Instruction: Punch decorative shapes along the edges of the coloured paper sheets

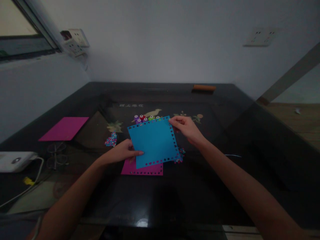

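Note:
A blue paper sheet (155, 141) with small shapes punched along several edges is held up, tilted, between my hands. My left hand (126, 151) pinches its left edge, thumb on top. At the upper right corner, my right hand (183, 126) grips it between thumb and fingers. Below it lies a pink punched sheet (147, 171), partly covered by the blue one. Behind the blue sheet's top edge, several small colourful craft punches (141, 118) show only in part. Paper bits (180, 156) poke out at its right side.
A heap of pink and blue paper bits (111, 139) lies left of my hands. Farther left are a pink sheet (64, 128), glasses (57, 156) and a white device (17, 161) with a cable. An orange-brown roll (204, 88) lies at the dark table's (200, 193) back edge.

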Motion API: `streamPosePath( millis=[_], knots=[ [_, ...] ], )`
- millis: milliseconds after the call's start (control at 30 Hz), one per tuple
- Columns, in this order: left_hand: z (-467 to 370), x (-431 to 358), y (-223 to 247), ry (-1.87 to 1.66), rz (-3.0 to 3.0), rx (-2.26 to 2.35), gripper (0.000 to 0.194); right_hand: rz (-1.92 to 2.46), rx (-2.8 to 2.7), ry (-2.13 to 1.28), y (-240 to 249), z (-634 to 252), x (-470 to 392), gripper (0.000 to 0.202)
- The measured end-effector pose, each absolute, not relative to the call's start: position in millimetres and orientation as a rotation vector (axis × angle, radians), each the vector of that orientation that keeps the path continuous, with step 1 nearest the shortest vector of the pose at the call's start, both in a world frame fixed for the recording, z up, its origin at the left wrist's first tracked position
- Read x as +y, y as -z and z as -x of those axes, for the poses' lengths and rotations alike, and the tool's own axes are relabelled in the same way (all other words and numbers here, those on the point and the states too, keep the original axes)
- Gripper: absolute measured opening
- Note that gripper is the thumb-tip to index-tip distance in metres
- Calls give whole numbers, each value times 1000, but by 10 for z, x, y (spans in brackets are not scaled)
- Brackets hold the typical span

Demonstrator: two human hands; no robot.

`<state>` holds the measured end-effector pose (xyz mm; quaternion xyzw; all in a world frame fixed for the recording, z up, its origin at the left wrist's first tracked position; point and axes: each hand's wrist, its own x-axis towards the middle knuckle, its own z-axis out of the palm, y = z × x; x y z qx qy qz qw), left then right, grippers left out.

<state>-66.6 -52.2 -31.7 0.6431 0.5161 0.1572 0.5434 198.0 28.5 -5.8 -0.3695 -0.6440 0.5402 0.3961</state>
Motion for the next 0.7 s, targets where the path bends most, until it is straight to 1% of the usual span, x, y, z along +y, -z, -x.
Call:
streamPosePath(
  millis=[100, 233, 333, 500, 600, 700],
  knots=[
    [699, -481, 313, -467, -1532, 1247, 38, 932, -1623, -1369, 76, -2008, 333, 32],
    [739, -432, 327, -681, -1538, 1359, 46, 1033, -1692, -1273, 197, -2045, 421, 37],
    [774, -408, 371, -846, -1485, 1412, 48, 1085, -1746, -1193, 326, -2037, 491, 32],
    [798, -375, 436, -1079, -1293, 1354, 40, 1212, -1819, -960, 531, -1948, 657, 19],
    [794, -363, 439, -1126, -1262, 1363, 42, 1307, -1872, -811, 635, -1863, 773, 17],
    [788, -364, 418, -1137, -1246, 1368, 41, 1370, -1960, -716, 695, -1766, 855, 19]
  ],
)
